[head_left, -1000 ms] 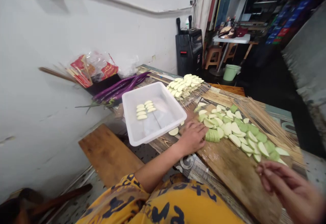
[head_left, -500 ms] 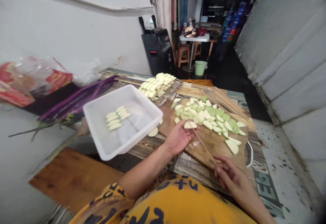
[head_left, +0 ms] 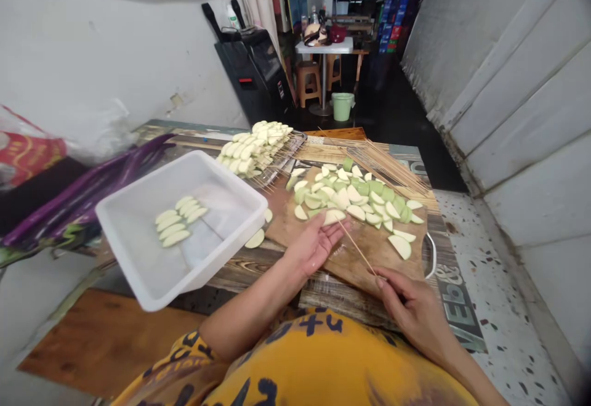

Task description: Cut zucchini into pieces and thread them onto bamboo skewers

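Note:
My left hand [head_left: 310, 247] is palm up over the cutting board, its fingers holding a pale half-moon vegetable slice [head_left: 333, 217]. A thin bamboo skewer [head_left: 359, 251] runs from this slice down to my right hand [head_left: 409, 298], which pinches its lower end. At the slice, the skewer's tip is too small to make out, so I cannot tell how deep it sits. Many cut slices with green skin [head_left: 376, 189] are heaped on the wooden cutting board [head_left: 295, 231] just beyond my hands. Left of them, a white plastic tub [head_left: 240, 227] contains two skewered rows of slices [head_left: 172, 228].
Finished skewers of slices [head_left: 256, 147] are piled on a tray behind the tub. Loose bamboo skewers [head_left: 392, 169] lie at the table's back right. Long purple eggplants [head_left: 106, 178] lie at the left. A black speaker-like box [head_left: 258, 76] stands against the wall.
The view has swung right and slightly down. My right hand has come closer to the left along the skewer, so less of it shows between my hands.

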The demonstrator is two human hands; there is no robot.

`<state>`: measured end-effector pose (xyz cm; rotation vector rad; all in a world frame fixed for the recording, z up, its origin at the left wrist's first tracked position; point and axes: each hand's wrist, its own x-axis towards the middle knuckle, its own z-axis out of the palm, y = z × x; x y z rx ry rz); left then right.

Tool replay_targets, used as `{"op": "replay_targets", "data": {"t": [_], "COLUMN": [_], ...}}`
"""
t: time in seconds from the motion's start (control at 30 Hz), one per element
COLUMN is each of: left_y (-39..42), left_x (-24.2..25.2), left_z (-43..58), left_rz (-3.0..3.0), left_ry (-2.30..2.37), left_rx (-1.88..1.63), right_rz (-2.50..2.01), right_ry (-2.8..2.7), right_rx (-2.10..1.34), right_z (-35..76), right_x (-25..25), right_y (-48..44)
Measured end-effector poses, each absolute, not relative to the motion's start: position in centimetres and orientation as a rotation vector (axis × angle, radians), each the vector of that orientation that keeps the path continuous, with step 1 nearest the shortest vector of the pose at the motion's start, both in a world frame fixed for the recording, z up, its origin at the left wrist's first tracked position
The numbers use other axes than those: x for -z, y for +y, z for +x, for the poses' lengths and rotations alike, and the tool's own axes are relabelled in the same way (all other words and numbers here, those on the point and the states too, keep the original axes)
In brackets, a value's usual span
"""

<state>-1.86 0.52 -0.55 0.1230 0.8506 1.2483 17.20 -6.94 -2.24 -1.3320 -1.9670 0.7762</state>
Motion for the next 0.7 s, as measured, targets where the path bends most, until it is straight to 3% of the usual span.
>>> {"op": "replay_targets", "data": {"t": [0.7], "left_y": [0.51], "left_x": [0.11], "left_z": [-1.99], "left_rz": [0.088], "left_ry": [0.884], "left_rx": [-1.301], "right_rz": [-1.293], "right_ry": [-2.037], "right_rx": [-0.735], "right_z": [17.12], "right_x": [1.73], "right_y": [-7.46]}}
